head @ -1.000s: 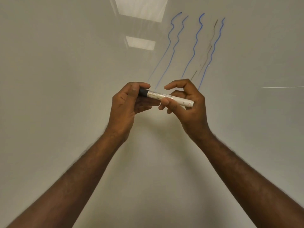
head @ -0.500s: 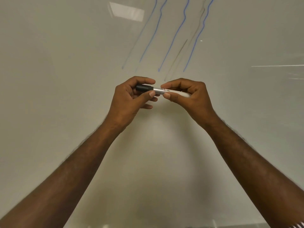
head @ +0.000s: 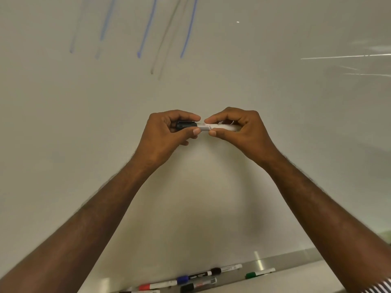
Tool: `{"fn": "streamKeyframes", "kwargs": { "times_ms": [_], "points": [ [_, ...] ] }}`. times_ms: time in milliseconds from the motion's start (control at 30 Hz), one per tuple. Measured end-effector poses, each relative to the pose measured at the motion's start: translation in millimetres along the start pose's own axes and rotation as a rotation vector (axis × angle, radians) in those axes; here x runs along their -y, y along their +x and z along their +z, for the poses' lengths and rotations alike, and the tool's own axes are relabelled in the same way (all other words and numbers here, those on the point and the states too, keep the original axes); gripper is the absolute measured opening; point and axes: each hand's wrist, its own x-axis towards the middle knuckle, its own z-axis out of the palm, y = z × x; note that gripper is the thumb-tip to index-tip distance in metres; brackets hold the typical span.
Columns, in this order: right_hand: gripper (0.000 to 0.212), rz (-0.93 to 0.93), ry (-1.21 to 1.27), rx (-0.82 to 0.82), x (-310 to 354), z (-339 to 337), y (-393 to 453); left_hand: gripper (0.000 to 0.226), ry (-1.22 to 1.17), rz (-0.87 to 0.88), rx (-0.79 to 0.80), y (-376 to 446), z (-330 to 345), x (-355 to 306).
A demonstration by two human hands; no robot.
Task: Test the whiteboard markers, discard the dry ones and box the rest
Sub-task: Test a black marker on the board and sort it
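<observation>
Before the whiteboard (head: 232,92), the left hand (head: 167,136) pinches the black cap (head: 186,125) and the right hand (head: 239,129) closes its grip on the white marker (head: 220,127) barrel. More markers (head: 196,279) lie along the tray (head: 285,262) at the board's bottom edge.

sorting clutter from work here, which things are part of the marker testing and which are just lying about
Part of the job:
- marker held by left hand and right hand
- whiteboard with test strokes
- markers on the tray

Just lying about:
- nothing clear in view
</observation>
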Motion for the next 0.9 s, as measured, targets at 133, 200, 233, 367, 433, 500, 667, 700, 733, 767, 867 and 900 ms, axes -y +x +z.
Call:
{"fn": "streamKeyframes", "kwargs": {
  "times_ms": [133, 200, 233, 367, 433, 500, 667, 700, 733, 767, 867, 900],
  "points": [
    [0.020, 0.023, -0.020, 0.019, -28, -14, -17, 0.023, 0.051, -0.043, 0.048, 2, 29, 12],
    [0.021, 0.033, -0.025, 0.027, -42, -20, -25, 0.023, 0.068, -0.068, 0.064, 2, 43, 19],
    [0.021, 0.036, -0.026, 0.028, -49, -23, -29, 0.023, 0.073, -0.079, 0.070, 2, 50, 22],
    [0.021, 0.045, -0.006, 0.016, -76, -32, -49, 0.023, 0.084, -0.113, 0.090, -1, 78, 36],
    [0.021, 0.045, 0.002, 0.011, -88, -36, -60, 0.022, 0.086, -0.123, 0.096, -3, 92, 42],
    [0.021, 0.048, 0.006, 0.005, -99, -42, -69, 0.021, 0.087, -0.131, 0.104, -5, 106, 47],
    [0.021, 0.062, -0.012, 0.001, -126, -58, -92, 0.020, 0.091, -0.146, 0.148, -9, 140, 59],
    [0.022, 0.070, -0.012, -0.004, -132, -62, -97, 0.020, 0.097, -0.146, 0.157, -9, 148, 62],
    [0.022, 0.077, -0.010, -0.009, -138, -65, -102, 0.020, 0.106, -0.144, 0.164, -9, 156, 65],
    [0.022, 0.086, -0.006, -0.013, -144, -69, -108, 0.020, 0.117, -0.138, 0.173, -8, 164, 68],
    [0.023, 0.113, 0.007, -0.029, -160, -83, -124, 0.021, 0.148, -0.120, 0.197, -7, 190, 77],
    [0.023, 0.123, 0.010, -0.034, -165, -88, -130, 0.022, 0.152, -0.117, 0.203, -7, 199, 80]
  ]
}}
